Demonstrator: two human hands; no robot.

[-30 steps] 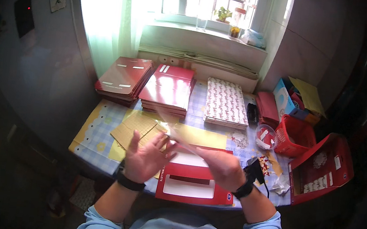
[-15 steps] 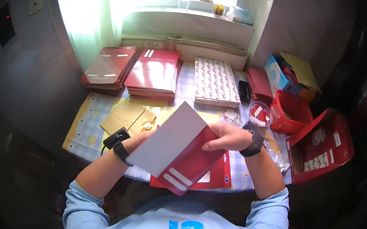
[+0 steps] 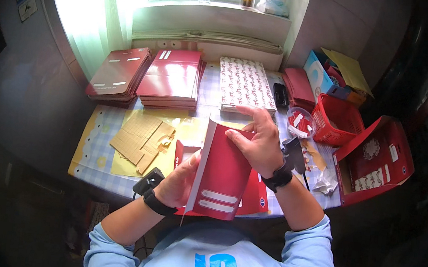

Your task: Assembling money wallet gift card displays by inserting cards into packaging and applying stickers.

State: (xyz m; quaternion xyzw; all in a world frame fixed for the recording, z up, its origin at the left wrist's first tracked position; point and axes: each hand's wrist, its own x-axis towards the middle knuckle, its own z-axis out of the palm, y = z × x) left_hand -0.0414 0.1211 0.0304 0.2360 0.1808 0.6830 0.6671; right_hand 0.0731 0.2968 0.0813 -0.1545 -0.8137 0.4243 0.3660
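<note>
A red card cover (image 3: 223,171) with a pale inner side and two white label strips is tilted up in front of me. My left hand (image 3: 180,182) grips it along its pale left edge, the fingers hidden behind. At the top right corner, my right hand (image 3: 261,141) has its thumb against the red face, with its other fingers stretched out and apart above the edge. Beneath the cover lies a flat red printed sheet (image 3: 257,195), partly hidden. To the left, a scored brown cardboard piece (image 3: 138,135) rests on a yellow sheet (image 3: 123,164).
Along the back stand two stacks of red covers (image 3: 118,74) (image 3: 169,74) and a stack of white patterned pieces (image 3: 244,82). On the right are a red basket (image 3: 336,125), a tub of scraps (image 3: 299,122), an open red box (image 3: 375,161), a blue box (image 3: 321,77) and crumpled paper (image 3: 327,181).
The cover has turned more upright, its red side now facing me and its pale side mostly out of sight. My right hand has risen to its top corner with fingers spread.
</note>
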